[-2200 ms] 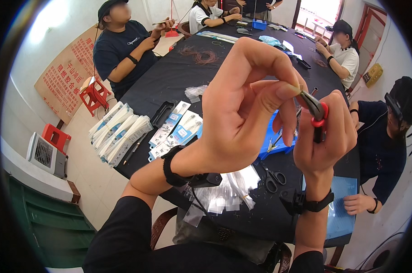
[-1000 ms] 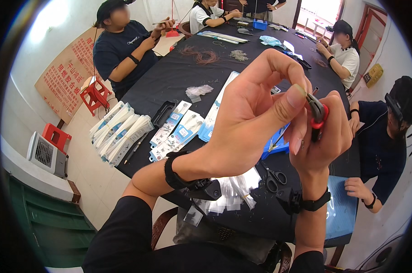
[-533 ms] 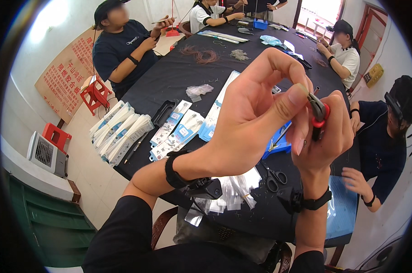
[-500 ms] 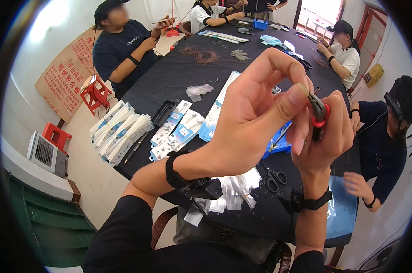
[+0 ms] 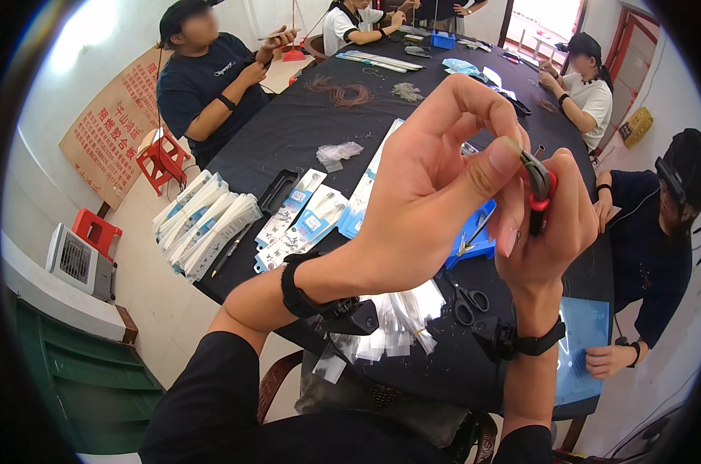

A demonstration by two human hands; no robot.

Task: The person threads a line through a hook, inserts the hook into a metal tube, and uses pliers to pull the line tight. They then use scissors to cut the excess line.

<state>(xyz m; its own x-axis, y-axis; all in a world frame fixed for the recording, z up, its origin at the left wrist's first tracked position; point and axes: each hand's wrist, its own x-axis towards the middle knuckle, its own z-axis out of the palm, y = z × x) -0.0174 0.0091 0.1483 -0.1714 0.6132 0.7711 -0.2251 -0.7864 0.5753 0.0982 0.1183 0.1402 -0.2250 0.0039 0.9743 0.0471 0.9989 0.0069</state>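
Raised above the black table (image 5: 304, 139), my right hand (image 5: 548, 232) grips red-handled pliers (image 5: 539, 188) while my left hand (image 5: 435, 185) pinches at their tip, the work seemingly unfinished.

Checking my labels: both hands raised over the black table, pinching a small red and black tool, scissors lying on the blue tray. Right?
Nearly. The head view shows the scissors lying on the black table, beside the blue tray, not on it. Left hand and right hand do pinch the red and black tool.

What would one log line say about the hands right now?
left hand: thumb pressed to tool tip | right hand: grips small red-and-black tool | both raised over black table | scissors lying below
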